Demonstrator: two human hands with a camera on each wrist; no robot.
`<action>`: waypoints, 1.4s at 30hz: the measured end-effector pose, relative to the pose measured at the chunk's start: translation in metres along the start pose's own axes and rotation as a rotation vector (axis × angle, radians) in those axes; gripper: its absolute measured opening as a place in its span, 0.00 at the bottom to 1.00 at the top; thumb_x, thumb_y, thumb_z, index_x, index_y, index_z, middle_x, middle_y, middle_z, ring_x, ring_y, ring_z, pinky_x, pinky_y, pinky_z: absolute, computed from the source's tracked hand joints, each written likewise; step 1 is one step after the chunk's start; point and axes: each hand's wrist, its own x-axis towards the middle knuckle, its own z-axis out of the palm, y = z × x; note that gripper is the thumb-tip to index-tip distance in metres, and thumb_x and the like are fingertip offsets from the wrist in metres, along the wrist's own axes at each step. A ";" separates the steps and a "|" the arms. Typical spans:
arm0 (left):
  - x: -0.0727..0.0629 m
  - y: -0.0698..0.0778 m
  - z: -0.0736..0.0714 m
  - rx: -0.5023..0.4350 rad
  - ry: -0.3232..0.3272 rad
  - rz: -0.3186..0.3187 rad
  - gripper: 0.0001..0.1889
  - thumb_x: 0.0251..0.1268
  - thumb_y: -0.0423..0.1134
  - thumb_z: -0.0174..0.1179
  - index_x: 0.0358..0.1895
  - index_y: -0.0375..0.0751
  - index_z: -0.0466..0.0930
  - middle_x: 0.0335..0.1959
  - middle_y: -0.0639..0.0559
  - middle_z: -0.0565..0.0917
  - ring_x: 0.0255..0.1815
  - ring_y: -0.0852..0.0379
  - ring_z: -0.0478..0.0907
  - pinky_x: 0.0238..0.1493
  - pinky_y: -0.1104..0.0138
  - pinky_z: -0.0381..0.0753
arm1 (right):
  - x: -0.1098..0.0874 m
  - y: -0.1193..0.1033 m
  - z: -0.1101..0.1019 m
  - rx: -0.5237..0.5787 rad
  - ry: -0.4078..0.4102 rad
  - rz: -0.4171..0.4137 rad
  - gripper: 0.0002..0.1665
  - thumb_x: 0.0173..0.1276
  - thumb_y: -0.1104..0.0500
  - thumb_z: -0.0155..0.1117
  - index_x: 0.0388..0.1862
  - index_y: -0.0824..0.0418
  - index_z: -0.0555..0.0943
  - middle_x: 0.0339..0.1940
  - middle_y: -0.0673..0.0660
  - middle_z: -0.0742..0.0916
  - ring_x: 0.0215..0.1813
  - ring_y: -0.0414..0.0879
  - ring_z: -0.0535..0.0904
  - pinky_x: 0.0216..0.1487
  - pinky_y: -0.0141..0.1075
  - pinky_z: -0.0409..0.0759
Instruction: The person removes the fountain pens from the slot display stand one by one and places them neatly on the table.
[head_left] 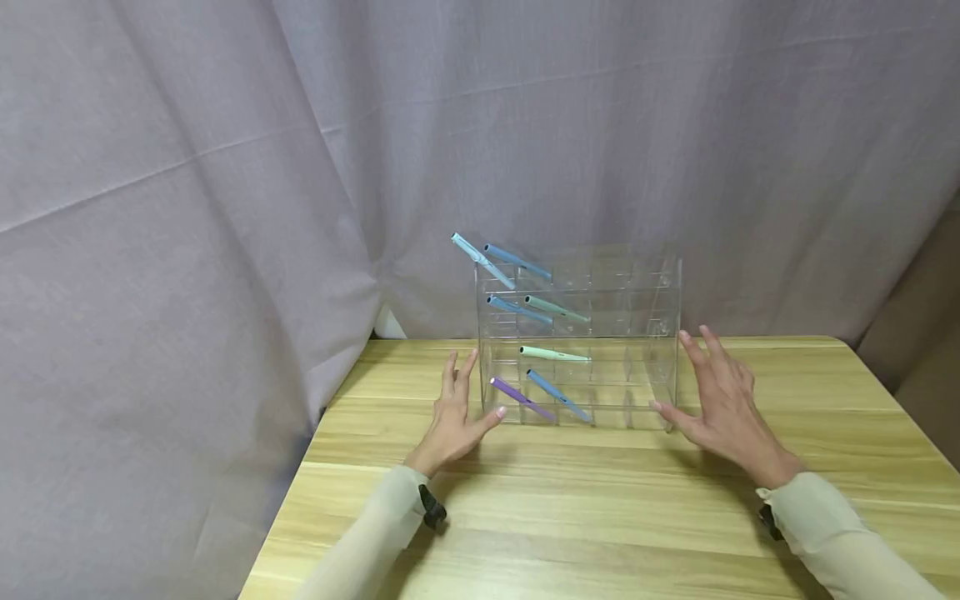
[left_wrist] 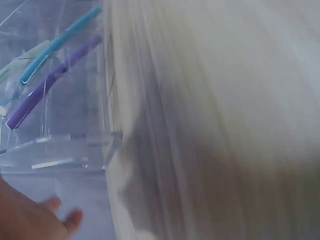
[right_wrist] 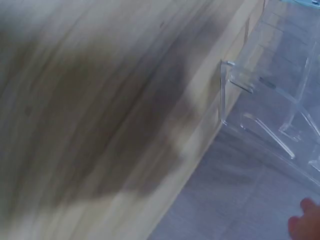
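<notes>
the left hand (head_left: 453, 421) and right hand (head_left: 727, 412) are spread, fingers mostly straight, gripping nothing; contact is hard to tell; they stand wide, apparently to suit the breadth of the clear rack (head_left: 611, 337) between them; it is upright toward the far edge of the counter (head_left: 562, 517), its pens (head_left: 555, 355) slanting, probably because the slots are roomy; the head view shows seven, the left wrist view fewer; the right wrist view reveals slanted strips (right_wrist: 269, 134) up close

Rack (head_left: 611, 337) was clear, colourless. Toward its left side: one purple pen (head_left: 522, 399), one ice-blue pen (head_left: 483, 260), three deeper-blue pens (head_left: 558, 394), one light-green pen (head_left: 555, 355), one greyer-green pen (head_left: 557, 309). Table (head_left: 600, 525) was yellowish wood, streaked with darker grain. Far curtain (head_left: 637, 125) was plain greyish mauve. Sleeves (head_left: 367, 542) were pale cream, left wristband (head_left: 432, 507) black.
</notes>
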 end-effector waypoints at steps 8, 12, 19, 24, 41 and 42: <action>0.008 0.009 0.017 -0.240 0.166 0.096 0.23 0.78 0.45 0.66 0.71 0.48 0.79 0.85 0.38 0.61 0.80 0.30 0.69 0.66 0.38 0.83 | 0.001 -0.004 0.023 0.210 0.063 0.176 0.56 0.66 0.61 0.76 0.89 0.51 0.59 0.88 0.68 0.63 0.83 0.78 0.59 0.72 0.84 0.59; 0.003 0.011 0.027 -0.308 0.214 0.027 0.19 0.79 0.41 0.65 0.69 0.50 0.83 0.83 0.40 0.66 0.80 0.32 0.70 0.63 0.44 0.86 | -0.008 -0.012 0.036 0.229 0.028 0.256 0.49 0.73 0.59 0.72 0.88 0.49 0.61 0.87 0.70 0.62 0.82 0.80 0.60 0.68 0.85 0.62; 0.004 0.011 0.037 -0.335 0.324 -0.047 0.16 0.72 0.38 0.70 0.61 0.45 0.88 0.77 0.41 0.75 0.74 0.37 0.77 0.57 0.48 0.87 | -0.011 -0.026 0.056 0.186 0.039 0.297 0.36 0.78 0.54 0.66 0.82 0.55 0.69 0.81 0.76 0.69 0.79 0.81 0.64 0.68 0.83 0.64; 0.009 0.013 0.040 -0.404 0.389 -0.101 0.12 0.67 0.37 0.74 0.52 0.44 0.92 0.73 0.44 0.80 0.72 0.39 0.79 0.55 0.54 0.87 | -0.010 -0.027 0.067 0.238 0.077 0.354 0.34 0.82 0.53 0.61 0.82 0.56 0.67 0.81 0.71 0.73 0.79 0.77 0.67 0.72 0.79 0.65; 0.009 0.026 -0.048 -0.875 0.575 -0.002 0.16 0.77 0.27 0.61 0.62 0.23 0.80 0.42 0.56 0.92 0.39 0.62 0.91 0.48 0.67 0.92 | -0.011 -0.025 0.072 0.268 0.061 0.457 0.41 0.79 0.51 0.66 0.85 0.44 0.62 0.84 0.70 0.70 0.80 0.79 0.66 0.70 0.83 0.64; 0.006 0.025 -0.056 -0.914 0.589 -0.023 0.16 0.79 0.29 0.60 0.63 0.25 0.80 0.42 0.57 0.92 0.38 0.61 0.91 0.48 0.65 0.93 | -0.012 -0.024 0.072 0.277 0.052 0.456 0.42 0.79 0.51 0.68 0.86 0.43 0.61 0.85 0.69 0.69 0.80 0.79 0.66 0.69 0.84 0.64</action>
